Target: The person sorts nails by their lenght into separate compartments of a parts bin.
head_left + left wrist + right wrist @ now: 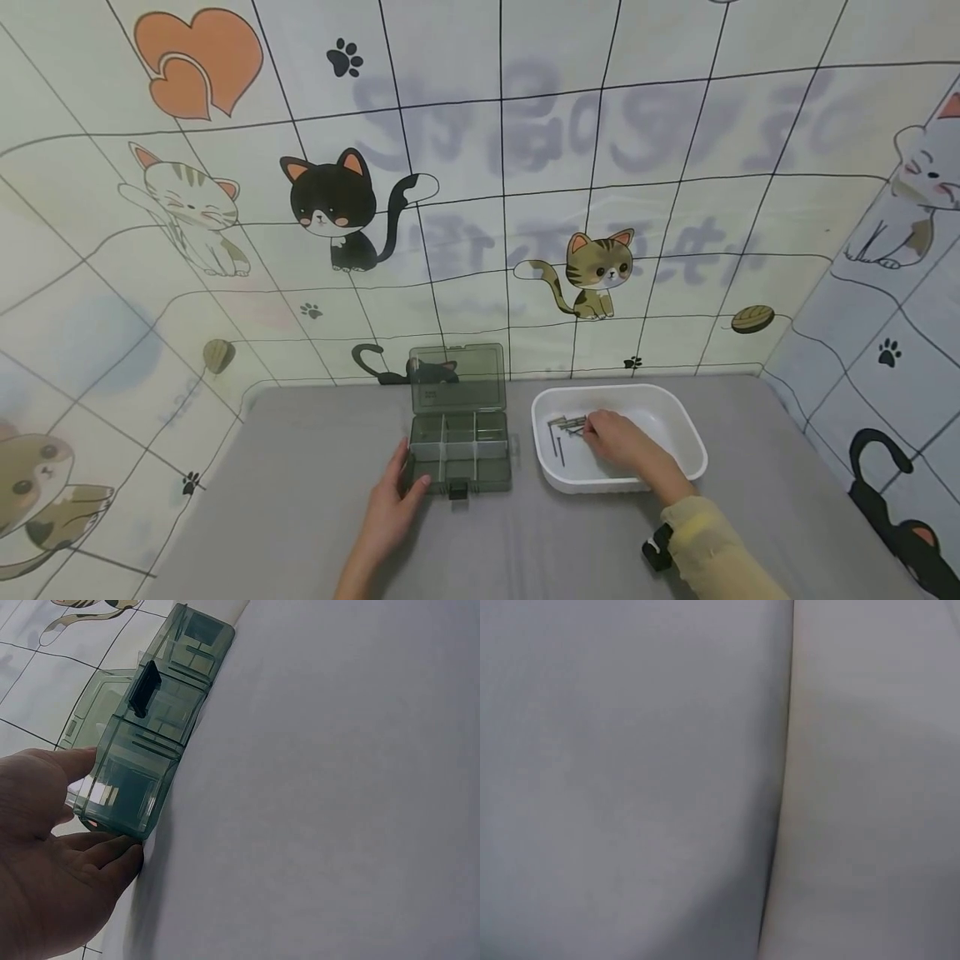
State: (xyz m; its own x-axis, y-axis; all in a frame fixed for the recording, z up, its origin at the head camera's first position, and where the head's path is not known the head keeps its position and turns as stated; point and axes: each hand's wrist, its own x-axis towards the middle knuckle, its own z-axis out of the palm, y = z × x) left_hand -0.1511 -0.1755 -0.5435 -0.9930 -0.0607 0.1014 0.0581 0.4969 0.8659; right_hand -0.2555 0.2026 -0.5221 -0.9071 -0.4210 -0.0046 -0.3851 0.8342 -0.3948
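A green see-through compartment box stands on the table, its lid raised at the back. My left hand holds the box at its front left corner, thumb over the front rim and fingers along the side. The same grip shows in the left wrist view, where the hand is around the box's end. Inside the white tray lie several long, thin metal screws. My right hand reaches into the tray, fingertips down at the screws; I cannot tell whether it pinches one.
Grey cloth covers the table, and a patterned cat curtain rises behind it. A black device sits at the right wrist, beside a yellow sleeve. The right wrist view holds only blurred grey and pale surfaces.
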